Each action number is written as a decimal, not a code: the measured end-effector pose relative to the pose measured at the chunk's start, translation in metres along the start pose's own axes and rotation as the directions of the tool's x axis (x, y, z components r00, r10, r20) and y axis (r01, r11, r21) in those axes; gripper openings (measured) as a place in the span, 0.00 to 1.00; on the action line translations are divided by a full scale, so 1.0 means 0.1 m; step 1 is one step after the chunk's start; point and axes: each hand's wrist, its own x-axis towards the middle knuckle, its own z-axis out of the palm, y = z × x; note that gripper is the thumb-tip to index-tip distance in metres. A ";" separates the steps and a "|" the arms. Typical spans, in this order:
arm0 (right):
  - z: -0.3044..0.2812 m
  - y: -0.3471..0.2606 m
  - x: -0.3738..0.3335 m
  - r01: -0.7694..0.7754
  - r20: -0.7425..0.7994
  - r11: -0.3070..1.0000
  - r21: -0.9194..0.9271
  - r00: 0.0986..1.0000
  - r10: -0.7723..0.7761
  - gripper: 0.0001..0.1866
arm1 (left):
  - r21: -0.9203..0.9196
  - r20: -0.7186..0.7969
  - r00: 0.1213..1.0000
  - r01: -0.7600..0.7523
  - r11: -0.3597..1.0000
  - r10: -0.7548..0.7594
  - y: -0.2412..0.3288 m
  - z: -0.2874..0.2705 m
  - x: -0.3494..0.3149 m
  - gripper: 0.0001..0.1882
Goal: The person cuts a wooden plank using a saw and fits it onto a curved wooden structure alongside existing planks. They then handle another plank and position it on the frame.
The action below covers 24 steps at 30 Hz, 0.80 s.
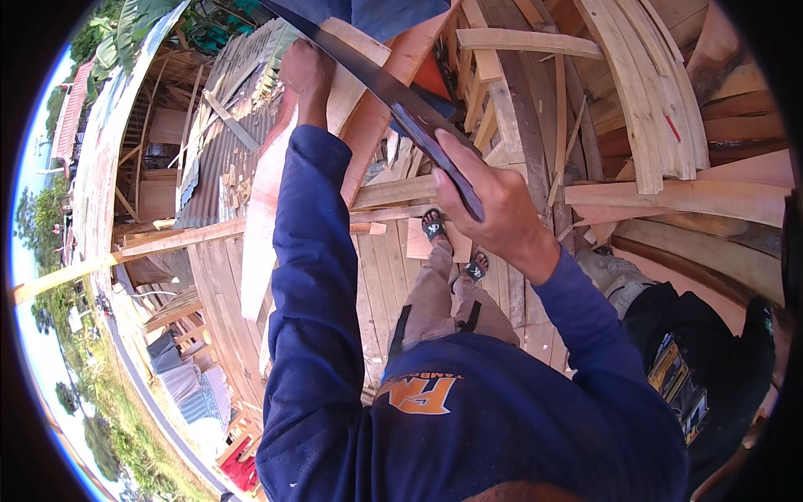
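Handsaw (pixel 393 88), its dark blade running from the top centre of the frame down to centre right, lies across a pale reddish plank (pixel 272 192) standing on edge at centre left. My right hand (pixel 489 209) has its fingers closed round the saw's handle end; my left hand (pixel 308 71), at upper centre, grips the plank's top edge, fingers curled over it. I judge the step to be sawing the plank, mid-stroke. The next move calls for a steady push along the blade while the left hand holds the plank still
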 end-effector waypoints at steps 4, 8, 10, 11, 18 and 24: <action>-0.37 -0.02 -0.77 0.038 0.047 0.996 -0.084 0.998 -0.034 0.25 | 0.019 -0.080 0.995 0.055 0.998 -0.053 0.05 0.05 -0.03 0.26; -0.01 0.06 -0.05 0.060 -0.038 0.997 -0.050 0.997 -0.062 0.22 | 0.050 -0.072 0.997 -0.023 0.998 0.026 0.08 -0.01 -0.05 0.23; 0.41 0.11 0.74 0.158 -0.139 0.986 -0.047 0.977 -0.163 0.16 | -0.001 -0.023 0.992 -0.126 0.992 0.126 0.07 -0.06 0.02 0.17; 0.50 0.04 0.89 0.099 -0.088 0.993 -0.062 0.991 -0.105 0.17 | -0.025 -0.005 0.994 -0.114 0.993 0.113 0.05 -0.05 0.07 0.17; -0.37 -0.06 -0.59 0.010 0.060 0.999 -0.054 0.998 -0.007 0.25 | 0.033 -0.013 0.999 0.032 0.999 -0.031 0.00 0.01 0.00 0.20; 0.02 0.06 0.06 0.046 -0.032 0.999 0.008 0.998 -0.045 0.20 | 0.079 -0.009 0.998 -0.059 0.995 0.060 -0.02 0.06 0.03 0.20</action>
